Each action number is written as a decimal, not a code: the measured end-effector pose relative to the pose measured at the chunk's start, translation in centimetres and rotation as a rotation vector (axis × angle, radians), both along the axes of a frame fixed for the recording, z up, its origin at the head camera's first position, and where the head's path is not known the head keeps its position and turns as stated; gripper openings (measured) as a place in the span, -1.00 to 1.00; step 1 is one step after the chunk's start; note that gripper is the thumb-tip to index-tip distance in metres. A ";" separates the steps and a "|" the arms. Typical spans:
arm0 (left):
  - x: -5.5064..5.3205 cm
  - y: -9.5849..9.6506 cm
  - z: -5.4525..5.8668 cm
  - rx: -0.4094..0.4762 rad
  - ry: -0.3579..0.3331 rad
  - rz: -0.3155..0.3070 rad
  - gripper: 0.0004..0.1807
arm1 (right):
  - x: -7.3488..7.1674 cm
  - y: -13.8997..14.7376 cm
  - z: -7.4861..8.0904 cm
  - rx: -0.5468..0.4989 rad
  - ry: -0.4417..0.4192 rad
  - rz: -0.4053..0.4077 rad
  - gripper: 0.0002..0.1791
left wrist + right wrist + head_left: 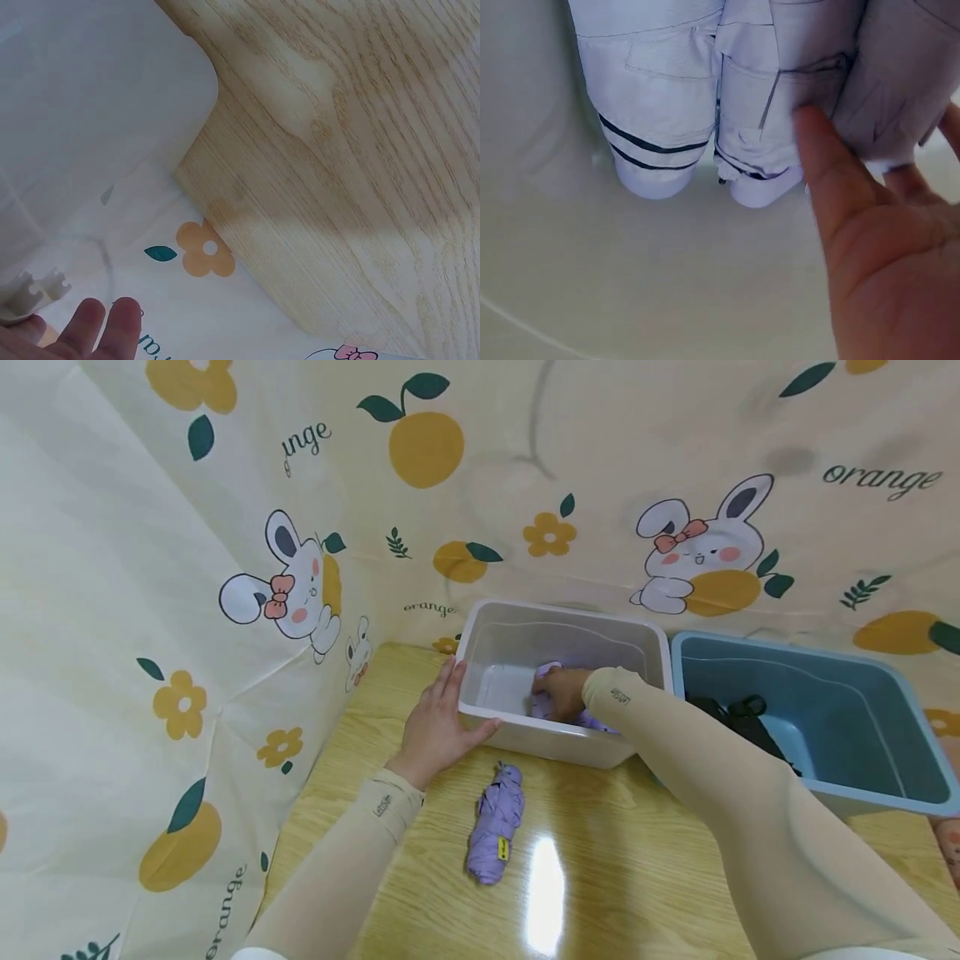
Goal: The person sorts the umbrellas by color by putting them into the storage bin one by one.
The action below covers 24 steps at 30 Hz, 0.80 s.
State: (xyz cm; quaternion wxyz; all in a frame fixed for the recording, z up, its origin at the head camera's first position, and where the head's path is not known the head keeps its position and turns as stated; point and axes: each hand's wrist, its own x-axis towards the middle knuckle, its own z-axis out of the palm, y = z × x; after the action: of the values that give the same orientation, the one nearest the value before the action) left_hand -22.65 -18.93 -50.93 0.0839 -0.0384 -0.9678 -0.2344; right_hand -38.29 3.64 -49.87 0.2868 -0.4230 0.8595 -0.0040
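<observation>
My left hand (442, 722) rests with extended fingers against the near left corner of a whitish plastic bin (555, 743). Inside that bin my right hand (564, 692) reaches down and grips a folded purple umbrella (900, 82), its thumb on one side and fingers on the other. Two more folded umbrellas lie beside it in the right wrist view, a middle one (746, 97) and a left one (652, 90) with dark bands at the end. On the table in front of the bin lies another folded purple umbrella (495, 827) with a yellow tag.
To the right of the whitish bin stands a blue bin (862, 727) holding black items (750, 722). Both bins are on a wood-grain table (420, 893). A patterned cloth (570, 460) covers the walls behind and at the left.
</observation>
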 end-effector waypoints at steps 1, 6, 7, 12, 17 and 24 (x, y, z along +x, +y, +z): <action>0.0 0.1 0.0 0.001 -0.008 -0.001 0.20 | 0.1 0.1 0.2 0.003 -0.014 0.001 -0.17; 0.2 0.2 0.2 0.020 -0.005 -0.001 0.20 | 0.4 0.6 1.1 0.003 -0.060 0.013 -0.19; 0.2 0.3 0.2 0.021 -0.001 0.002 0.20 | 0.5 0.6 1.2 0.001 -0.065 0.008 -0.21; 0.3 0.3 0.4 0.030 0.011 0.006 0.19 | 1.1 0.6 1.7 0.001 -0.099 -0.008 -0.32; 0.5 0.4 0.3 0.035 0.008 0.005 0.19 | 1.7 0.8 2.4 0.023 -0.150 -0.060 -0.31; 0.4 0.2 0.4 0.022 0.006 0.004 0.20 | 2.4 2.6 5.8 -0.033 -0.092 -0.143 -0.32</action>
State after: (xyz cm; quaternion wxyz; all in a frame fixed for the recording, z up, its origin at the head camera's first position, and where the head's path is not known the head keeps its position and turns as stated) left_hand -22.30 -18.73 -50.53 0.0878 -0.0362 -0.9650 -0.2445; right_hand -35.89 6.21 -44.03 0.3179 -0.3647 0.8733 -0.0579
